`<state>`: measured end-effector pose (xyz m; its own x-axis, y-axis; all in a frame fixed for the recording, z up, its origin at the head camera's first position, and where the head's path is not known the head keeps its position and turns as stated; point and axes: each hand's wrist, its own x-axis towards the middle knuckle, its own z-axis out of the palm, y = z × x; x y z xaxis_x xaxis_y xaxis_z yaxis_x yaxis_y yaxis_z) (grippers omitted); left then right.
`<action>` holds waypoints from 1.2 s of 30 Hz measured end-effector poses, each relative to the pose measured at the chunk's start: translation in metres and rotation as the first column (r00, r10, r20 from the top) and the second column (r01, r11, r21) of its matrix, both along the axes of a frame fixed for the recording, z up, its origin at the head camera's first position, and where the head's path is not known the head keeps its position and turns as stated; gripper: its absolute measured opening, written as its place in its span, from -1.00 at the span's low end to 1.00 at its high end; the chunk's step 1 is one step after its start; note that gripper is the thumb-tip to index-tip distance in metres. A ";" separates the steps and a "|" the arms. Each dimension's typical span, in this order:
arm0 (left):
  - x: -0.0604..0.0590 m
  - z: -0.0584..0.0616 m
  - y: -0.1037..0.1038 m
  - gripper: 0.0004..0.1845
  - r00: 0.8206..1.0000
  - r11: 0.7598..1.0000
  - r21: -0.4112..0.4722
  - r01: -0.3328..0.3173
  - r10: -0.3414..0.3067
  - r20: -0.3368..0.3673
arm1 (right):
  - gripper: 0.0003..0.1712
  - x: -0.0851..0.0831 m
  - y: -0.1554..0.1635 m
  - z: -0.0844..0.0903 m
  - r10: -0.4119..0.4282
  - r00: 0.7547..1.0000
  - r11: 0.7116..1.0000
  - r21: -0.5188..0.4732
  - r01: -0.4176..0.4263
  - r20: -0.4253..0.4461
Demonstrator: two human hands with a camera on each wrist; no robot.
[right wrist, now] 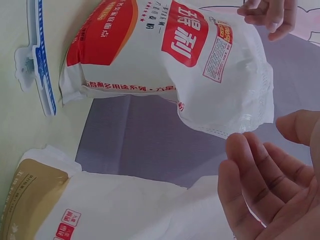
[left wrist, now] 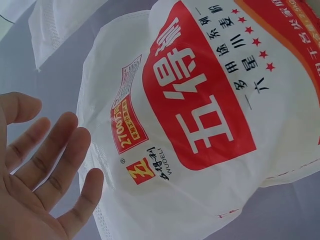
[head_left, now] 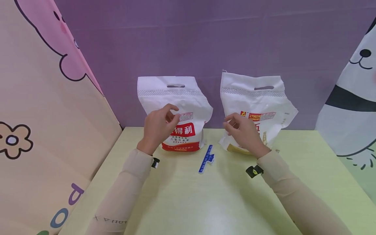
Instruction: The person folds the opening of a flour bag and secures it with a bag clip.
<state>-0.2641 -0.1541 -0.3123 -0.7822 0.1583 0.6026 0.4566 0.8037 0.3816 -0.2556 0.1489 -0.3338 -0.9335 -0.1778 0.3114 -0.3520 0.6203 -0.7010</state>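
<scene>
Two white flour bags stand side by side near the back of the table. The left bag (head_left: 188,143) has a red label and a red base band; the right bag (head_left: 273,111) has a gold base. Both have a handle slot at the top. My left hand (head_left: 161,125) is raised in front of the red bag, fingers loosely bent and holding nothing. In front of the gold-based bag hovers my right hand (head_left: 243,132), its fingers also loosely bent around nothing. Between the bags, a blue and white sealing clip (head_left: 206,159) lies on the table.
The pale yellow-green table (head_left: 188,202) runs back to a purple cloth backdrop (head_left: 205,39). Cartoon-printed panels flank it, with a flower on the left panel (head_left: 44,107) and a panda-like figure on the right panel (head_left: 343,120).
</scene>
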 end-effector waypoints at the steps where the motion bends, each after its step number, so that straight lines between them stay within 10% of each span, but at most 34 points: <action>1: -0.001 0.002 0.000 -0.70 1.000 1.000 -0.008 0.000 0.000 0.003 | -0.72 -0.002 -0.001 0.001 0.004 1.000 1.000 0.001 -0.004 -0.004; 36: -0.038 0.039 0.028 -0.61 0.989 1.000 0.001 -0.017 0.017 0.144 | -0.66 -0.040 -0.032 0.014 0.048 0.992 0.993 -0.111 -0.035 0.115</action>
<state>-0.3018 -0.1263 -0.2731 -0.8635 0.1431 0.4837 0.3831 0.8099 0.4442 -0.2960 0.1172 -0.3201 -0.9573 -0.1885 0.2194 -0.2870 0.5249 -0.8013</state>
